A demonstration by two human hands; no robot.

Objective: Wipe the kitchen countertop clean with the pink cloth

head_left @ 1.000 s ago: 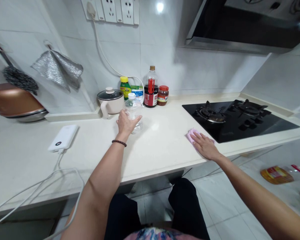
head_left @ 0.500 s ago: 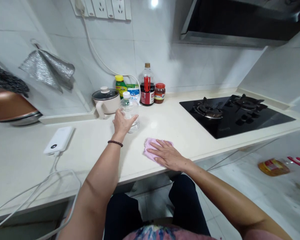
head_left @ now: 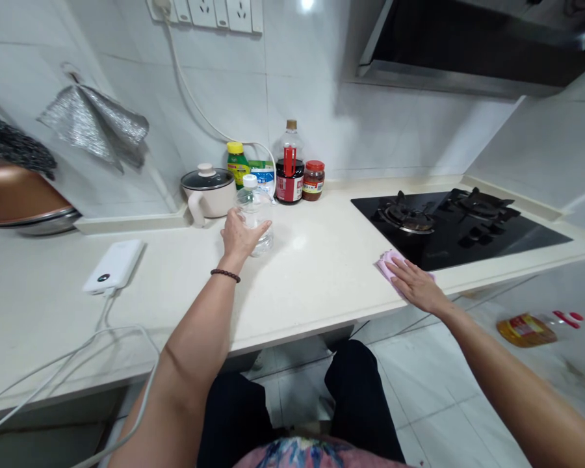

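Note:
My left hand (head_left: 242,235) is wrapped round a clear plastic bottle (head_left: 258,203) with a white cap, which stands upright on the counter. Thumb and fingers sit on either side of its lower half; the fingertips are partly hidden. It looks empty. My right hand (head_left: 416,283) lies flat, fingers stretched out, pressing a pink cloth (head_left: 386,263) onto the counter (head_left: 316,279). The cloth is beside the front left corner of the black gas hob (head_left: 419,250), mostly covered by the hand.
Behind the bottle stand a cream pot (head_left: 209,192), a yellow-capped bottle (head_left: 237,166), a dark sauce bottle (head_left: 290,175) and a red-lidded jar (head_left: 313,181). A white power bank (head_left: 114,266) with cables lies left. An oil bottle (head_left: 529,328) is below at right.
My right hand has slid the pink cloth to the right along the counter, up to the hob's edge. My left hand stays on the bottle; the view has shifted slightly.

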